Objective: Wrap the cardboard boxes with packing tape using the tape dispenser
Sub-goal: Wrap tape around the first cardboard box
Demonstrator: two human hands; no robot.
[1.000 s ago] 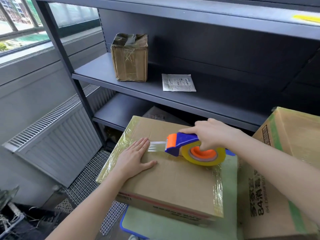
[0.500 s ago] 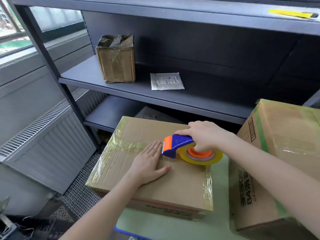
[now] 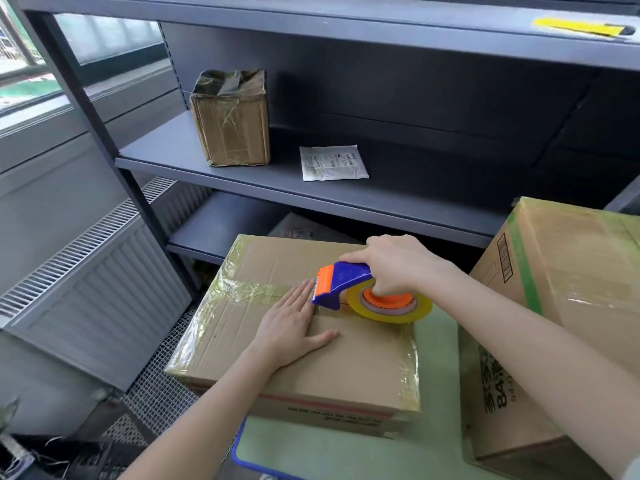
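The flat corrugated cardboard box (image 3: 346, 368) lies on the smooth green tabletop (image 3: 329, 459), its edges glossy with wrinkled tape. The left hand (image 3: 289, 327) presses flat on the lid, fingertips right at the blue-and-orange plastic tape dispenser (image 3: 346, 282) gripped by the right hand (image 3: 398, 265). Its toothed blade could nick them, or the thin film could crease.

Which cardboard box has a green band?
The tall box on the right; the flat box being taped and the small shelf box have none.
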